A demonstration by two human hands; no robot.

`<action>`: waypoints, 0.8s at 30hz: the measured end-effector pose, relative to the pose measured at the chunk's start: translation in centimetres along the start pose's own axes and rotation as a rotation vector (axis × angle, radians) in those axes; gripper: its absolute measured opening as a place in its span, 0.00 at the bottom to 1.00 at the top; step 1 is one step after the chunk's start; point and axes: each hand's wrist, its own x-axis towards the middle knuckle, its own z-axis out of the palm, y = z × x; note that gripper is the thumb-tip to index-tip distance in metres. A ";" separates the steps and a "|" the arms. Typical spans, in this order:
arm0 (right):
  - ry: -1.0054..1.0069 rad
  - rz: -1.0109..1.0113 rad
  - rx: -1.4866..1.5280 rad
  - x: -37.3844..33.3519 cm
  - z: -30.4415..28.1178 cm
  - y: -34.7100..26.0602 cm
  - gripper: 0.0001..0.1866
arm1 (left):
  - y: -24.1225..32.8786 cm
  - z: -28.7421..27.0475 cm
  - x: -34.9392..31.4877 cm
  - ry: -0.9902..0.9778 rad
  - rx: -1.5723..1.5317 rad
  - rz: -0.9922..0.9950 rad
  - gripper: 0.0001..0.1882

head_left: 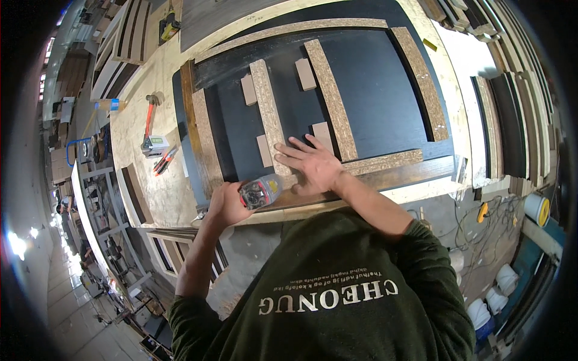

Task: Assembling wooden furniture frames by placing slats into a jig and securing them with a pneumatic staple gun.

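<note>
My left hand [225,203] is closed round a grey-and-red hand-held power tool [259,191], its exact kind unclear from above. The tool sits over the near edge of a frame, by the lower end of an upright chipboard strip [266,96]. My right hand [314,166] lies with fingers spread across that strip's near end and the near chipboard rail [385,161]. Beneath is a large black panel [379,90]. A second chipboard strip [331,99] stands to the right. Small pale blocks, such as one [305,74], sit against the strips.
On the pale worktable [135,123] at left lie a hammer [150,114] with an orange handle, a small box [155,145] and red-handled pliers [165,161]. A yellow-and-black drill [170,27] rests at the far left. Stacked boards [512,120] stand at right; cables [475,231] trail on the floor.
</note>
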 end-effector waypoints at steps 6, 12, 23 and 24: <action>0.027 0.000 0.014 0.0 0.0 0.0 0.42 | 1.7 0.2 0.5 0.032 0.133 -0.024 0.21; 0.045 -0.002 0.033 0.0 0.4 0.0 0.41 | 0.5 0.2 0.2 -0.046 0.071 -0.051 0.27; 0.035 -0.016 0.015 -0.1 -0.3 0.1 0.41 | 0.7 1.6 0.9 0.005 0.240 -0.057 0.27; 0.013 -0.022 0.008 -0.1 -0.1 0.2 0.44 | 0.2 1.8 0.8 -0.022 0.214 -0.094 0.27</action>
